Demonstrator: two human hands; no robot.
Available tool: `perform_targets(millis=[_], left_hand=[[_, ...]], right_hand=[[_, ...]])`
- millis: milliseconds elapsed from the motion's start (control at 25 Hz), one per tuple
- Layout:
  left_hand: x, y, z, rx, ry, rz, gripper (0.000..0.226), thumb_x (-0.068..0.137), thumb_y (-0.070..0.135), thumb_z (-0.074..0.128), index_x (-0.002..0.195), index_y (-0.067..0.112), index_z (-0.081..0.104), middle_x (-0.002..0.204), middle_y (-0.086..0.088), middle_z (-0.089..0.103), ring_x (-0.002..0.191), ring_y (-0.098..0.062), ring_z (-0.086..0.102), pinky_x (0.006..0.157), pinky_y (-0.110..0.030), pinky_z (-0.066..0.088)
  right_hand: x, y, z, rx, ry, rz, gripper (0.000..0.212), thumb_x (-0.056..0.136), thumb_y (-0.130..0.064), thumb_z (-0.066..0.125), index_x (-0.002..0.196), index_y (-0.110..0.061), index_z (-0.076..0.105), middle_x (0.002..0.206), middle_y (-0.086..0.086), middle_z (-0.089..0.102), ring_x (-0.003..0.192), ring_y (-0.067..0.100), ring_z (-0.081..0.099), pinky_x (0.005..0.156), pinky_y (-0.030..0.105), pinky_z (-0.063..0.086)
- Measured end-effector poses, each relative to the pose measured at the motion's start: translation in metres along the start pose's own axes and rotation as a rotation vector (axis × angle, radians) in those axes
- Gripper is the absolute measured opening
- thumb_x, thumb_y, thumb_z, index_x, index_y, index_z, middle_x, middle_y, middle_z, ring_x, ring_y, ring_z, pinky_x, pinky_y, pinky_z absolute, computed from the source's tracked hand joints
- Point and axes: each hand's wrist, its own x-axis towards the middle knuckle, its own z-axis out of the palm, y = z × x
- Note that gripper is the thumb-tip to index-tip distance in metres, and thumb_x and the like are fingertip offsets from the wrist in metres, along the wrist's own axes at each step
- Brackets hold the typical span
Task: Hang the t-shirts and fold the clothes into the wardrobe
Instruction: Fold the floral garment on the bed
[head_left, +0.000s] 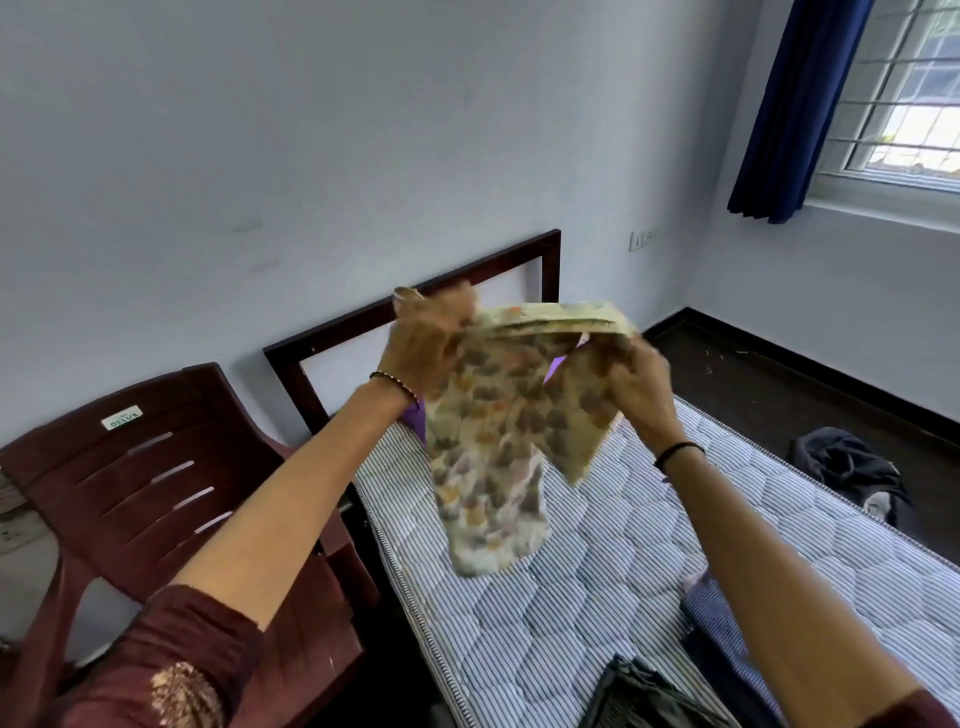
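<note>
A cream garment with a brown and orange floral print hangs in the air above the striped mattress. My left hand grips its top edge on the left, and my right hand grips the top edge on the right. The cloth is partly folded along the top and droops down between my hands. A bit of purple cloth shows behind my left wrist. Both hands are blurred by motion.
A maroon plastic chair stands left of the bed. The dark wooden headboard is against the wall. A blue garment and a grey-green one lie on the near mattress. A dark bag sits on the floor at right.
</note>
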Motion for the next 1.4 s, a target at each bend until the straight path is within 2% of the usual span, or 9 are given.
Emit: perform_targets(millis=[80,160,280,440,760,880,1000,1120,1400], left_hand=[[-0.005,-0.001,-0.002,0.056,-0.82,-0.084,0.039,0.089,0.031,0.061,0.127,0.024,0.057,0.124,-0.003,0.063,0.102,-0.026,0.063,0.081,-0.032,0.052],[-0.005,-0.009,-0.003,0.038,-1.057,-0.082,0.027,0.09,0.021,0.062,0.116,0.02,0.06,0.113,-0.002,0.06,0.103,-0.025,0.058,0.072,-0.027,0.045],[0.005,-0.026,0.001,-0.164,-0.643,-0.059,0.017,0.085,0.001,0.06,0.099,0.01,0.061,0.091,0.0,0.055,0.096,-0.025,0.058,0.068,-0.026,0.034],[0.004,-0.025,0.008,-0.854,-0.054,-0.484,0.026,0.083,-0.005,0.067,0.077,0.019,0.061,0.066,0.007,0.06,0.06,0.0,0.058,0.058,-0.016,0.044],[0.012,-0.025,0.012,-0.791,0.0,-0.45,0.006,0.09,0.015,0.069,0.092,0.021,0.069,0.081,0.011,0.065,0.074,-0.001,0.058,0.065,-0.007,0.044],[0.019,-0.02,0.009,-0.775,0.055,-0.445,0.006,0.093,0.018,0.064,0.095,0.017,0.069,0.088,0.003,0.069,0.083,-0.011,0.063,0.08,-0.025,0.052],[0.025,-0.013,0.005,-0.796,0.074,-0.45,0.019,0.095,0.028,0.063,0.092,0.011,0.069,0.086,-0.004,0.07,0.081,-0.015,0.063,0.081,-0.032,0.053],[0.03,0.0,-0.007,-0.812,0.083,-0.395,0.028,0.094,0.035,0.064,0.088,0.009,0.07,0.087,-0.011,0.072,0.078,-0.012,0.06,0.07,-0.014,0.046],[0.046,0.023,-0.028,-0.785,0.033,-0.221,0.019,0.092,0.035,0.067,0.079,0.022,0.068,0.068,0.014,0.061,0.064,0.011,0.054,0.063,-0.007,0.039]], right_hand=[[-0.005,0.0,-0.005,-0.364,-0.698,0.193,0.019,0.085,-0.016,0.054,0.074,-0.008,0.067,0.071,-0.001,0.058,0.065,0.014,0.049,0.06,0.022,0.041],[0.0,0.013,-0.01,-0.468,-0.814,0.251,0.033,0.091,-0.012,0.058,0.059,-0.015,0.055,0.058,-0.008,0.048,0.056,0.011,0.039,0.05,0.019,0.032],[0.003,0.025,-0.016,0.024,-0.435,0.284,0.022,0.089,-0.005,0.061,0.069,-0.001,0.067,0.058,-0.003,0.059,0.057,0.013,0.052,0.052,0.02,0.042],[0.018,0.029,-0.025,0.196,-0.232,0.262,0.026,0.093,-0.022,0.066,0.093,0.003,0.075,0.076,0.007,0.071,0.07,0.018,0.062,0.066,0.029,0.051],[0.008,0.046,-0.035,-0.116,-0.391,0.108,0.016,0.09,-0.031,0.077,0.075,-0.029,0.082,0.067,-0.006,0.067,0.064,0.007,0.056,0.069,0.031,0.048],[-0.004,0.053,-0.028,-0.132,-0.478,0.067,0.006,0.087,-0.029,0.081,0.09,-0.033,0.084,0.078,-0.014,0.076,0.068,0.003,0.064,0.074,0.029,0.053],[-0.02,0.062,-0.016,-0.163,-0.526,0.077,0.013,0.09,-0.024,0.076,0.098,-0.031,0.083,0.083,-0.005,0.079,0.073,0.008,0.072,0.074,0.026,0.057],[-0.038,0.079,-0.005,-0.151,-0.592,0.104,0.015,0.091,-0.021,0.074,0.1,-0.028,0.082,0.086,-0.004,0.079,0.084,0.013,0.076,0.084,0.032,0.06],[-0.059,0.098,0.016,-0.097,-0.685,0.209,0.019,0.089,-0.008,0.073,0.105,-0.016,0.079,0.102,0.003,0.078,0.098,0.02,0.073,0.092,0.043,0.059]])
